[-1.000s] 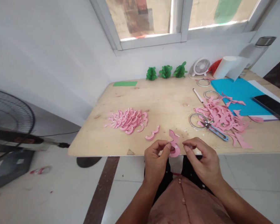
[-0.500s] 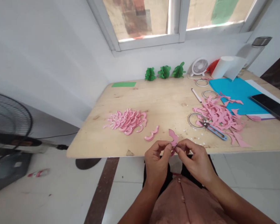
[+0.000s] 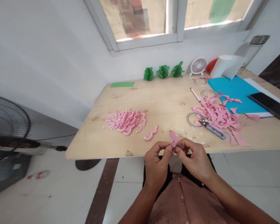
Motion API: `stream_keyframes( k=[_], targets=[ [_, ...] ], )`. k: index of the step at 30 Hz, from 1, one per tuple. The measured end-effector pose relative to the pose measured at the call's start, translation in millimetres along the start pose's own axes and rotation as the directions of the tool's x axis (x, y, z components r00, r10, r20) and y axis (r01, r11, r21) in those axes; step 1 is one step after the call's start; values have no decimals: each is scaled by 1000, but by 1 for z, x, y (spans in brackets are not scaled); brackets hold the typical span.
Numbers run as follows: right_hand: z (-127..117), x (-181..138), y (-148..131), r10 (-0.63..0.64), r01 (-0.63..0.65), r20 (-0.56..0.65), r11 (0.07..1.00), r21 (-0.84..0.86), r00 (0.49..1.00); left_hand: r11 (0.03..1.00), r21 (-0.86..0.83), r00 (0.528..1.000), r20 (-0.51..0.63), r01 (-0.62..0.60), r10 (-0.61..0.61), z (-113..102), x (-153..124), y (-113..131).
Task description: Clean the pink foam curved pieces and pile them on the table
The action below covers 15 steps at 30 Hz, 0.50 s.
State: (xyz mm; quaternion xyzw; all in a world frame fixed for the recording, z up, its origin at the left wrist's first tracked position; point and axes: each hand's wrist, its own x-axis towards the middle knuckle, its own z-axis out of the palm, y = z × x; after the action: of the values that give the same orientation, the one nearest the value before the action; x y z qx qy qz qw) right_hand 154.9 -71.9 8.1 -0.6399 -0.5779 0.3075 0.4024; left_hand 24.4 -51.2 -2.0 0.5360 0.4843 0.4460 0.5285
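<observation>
A curved pink paper cutout [image 3: 174, 137] is pinched between both hands at the table's front edge. My left hand [image 3: 157, 161] grips its lower left side between thumb and forefinger. On the other side, my right hand [image 3: 194, 158] has thumb and fingertips closed on it; the fingers partly hide its lower end. Just left of the hands lies a loose wavy pink paper strip [image 3: 151, 133]. Farther left is a heap of curved pink paper pieces [image 3: 128, 120]. Blue-handled thread snips [image 3: 213, 129] rest to the right of my hands.
Pink paper scraps [image 3: 218, 113] are piled at right, beside rolls of tape [image 3: 196, 120], a pen [image 3: 195, 94], blue sheets [image 3: 238, 93] and a phone [image 3: 269, 105]. Green paper figures [image 3: 163, 72] and a small white fan [image 3: 198, 66] line the wall. A large fan [image 3: 9, 127] stands at left.
The hands stay together on the pink paper cutout, which has shifted slightly between the fingertips. The whole view has moved a little; nothing else on the table has visibly changed.
</observation>
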Motion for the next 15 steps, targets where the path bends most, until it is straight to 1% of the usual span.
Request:
stream_keyframes(
  k=[3,9,11,15],
  targets=[
    [-1,0,2,-5,5,11,1000,-13,1000,999,-27,1000,-3,22,-23,1,0,0],
    [-1,-1,5,-10,10,23,1000,-23,1000,978,-181,993,-26,106,-112,3,3,-2],
    [0,-1,5,-20,20,27,1000,-9,999,978,-183,993,-35,101,-109,3,3,-3],
    [1,-1,6,-6,5,20,999,36,1000,991,-121,997,-45,60,-66,3,1,-3]
  ],
)
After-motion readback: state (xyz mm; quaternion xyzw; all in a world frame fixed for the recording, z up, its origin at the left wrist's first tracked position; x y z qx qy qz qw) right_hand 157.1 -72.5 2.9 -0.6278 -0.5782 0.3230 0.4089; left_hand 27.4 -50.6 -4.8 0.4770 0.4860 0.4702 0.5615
